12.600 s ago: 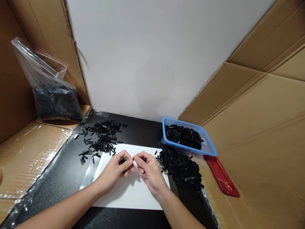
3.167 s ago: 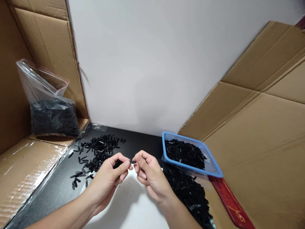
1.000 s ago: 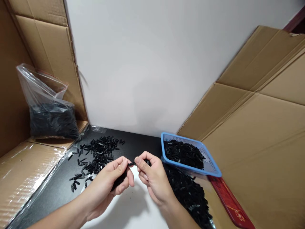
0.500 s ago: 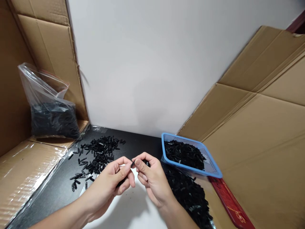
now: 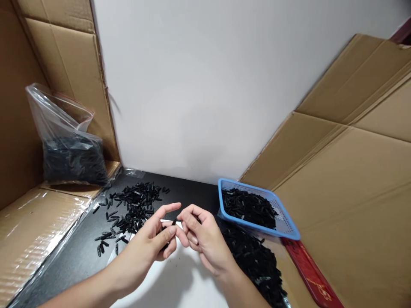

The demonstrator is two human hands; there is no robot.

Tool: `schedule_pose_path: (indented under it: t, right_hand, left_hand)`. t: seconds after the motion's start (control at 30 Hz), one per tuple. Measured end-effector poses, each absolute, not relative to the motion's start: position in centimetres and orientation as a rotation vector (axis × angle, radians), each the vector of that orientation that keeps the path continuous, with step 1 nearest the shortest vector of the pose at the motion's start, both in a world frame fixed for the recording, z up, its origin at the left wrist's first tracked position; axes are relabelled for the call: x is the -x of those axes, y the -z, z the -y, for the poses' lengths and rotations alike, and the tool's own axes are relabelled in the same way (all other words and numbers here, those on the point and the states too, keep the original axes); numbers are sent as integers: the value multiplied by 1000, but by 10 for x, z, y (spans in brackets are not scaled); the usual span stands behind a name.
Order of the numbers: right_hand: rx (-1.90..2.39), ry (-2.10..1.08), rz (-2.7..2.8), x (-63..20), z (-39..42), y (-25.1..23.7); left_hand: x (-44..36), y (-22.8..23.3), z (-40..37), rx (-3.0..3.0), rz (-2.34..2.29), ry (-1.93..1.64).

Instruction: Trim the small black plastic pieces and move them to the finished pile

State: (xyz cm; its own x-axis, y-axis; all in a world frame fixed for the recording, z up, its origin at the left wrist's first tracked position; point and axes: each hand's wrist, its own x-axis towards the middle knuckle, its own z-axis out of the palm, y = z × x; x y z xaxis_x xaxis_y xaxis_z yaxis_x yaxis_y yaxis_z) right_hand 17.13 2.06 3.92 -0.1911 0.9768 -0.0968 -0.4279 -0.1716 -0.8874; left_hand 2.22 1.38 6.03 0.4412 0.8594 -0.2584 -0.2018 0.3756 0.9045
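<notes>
A small, narrow black piece (image 5: 174,222) pokes out from the fingertips of my right hand (image 5: 207,239), which is closed in a pinch. More dark material shows between that hand's curled fingers. My left hand (image 5: 150,241) is close beside it, index finger stretched out, thumb and other fingers curled around black pieces partly hidden in the palm. Both hands are above a white sheet (image 5: 173,278). Left of them, many similar black pieces (image 5: 138,196) lie scattered on the dark tabletop (image 5: 70,256).
To the right, a blue basket (image 5: 290,229) holds black pieces, with a large black heap (image 5: 257,265) in front. A red object with gold marks (image 5: 308,269) lies beside it. A clear bag (image 5: 73,158) of dark pieces stands left. Cardboard walls (image 5: 362,171) flank the table.
My left index finger has lifted and straightened away from the black piece. The left thumb now presses against the middle finger. My right hand stays nearly in place, still pinching.
</notes>
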Motion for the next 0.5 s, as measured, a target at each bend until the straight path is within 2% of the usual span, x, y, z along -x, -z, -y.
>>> schedule_pose_path:
  t: [0.2,0.5]
  right_hand:
    - [922,-1605,1000,-171,-19,-38]
    - [905,-1611,811,-173,-21,-43]
  left_hand:
    - [-22,-64,-13,-939,-851,-746]
    - [-20,-62,-23,-496,-849,-791]
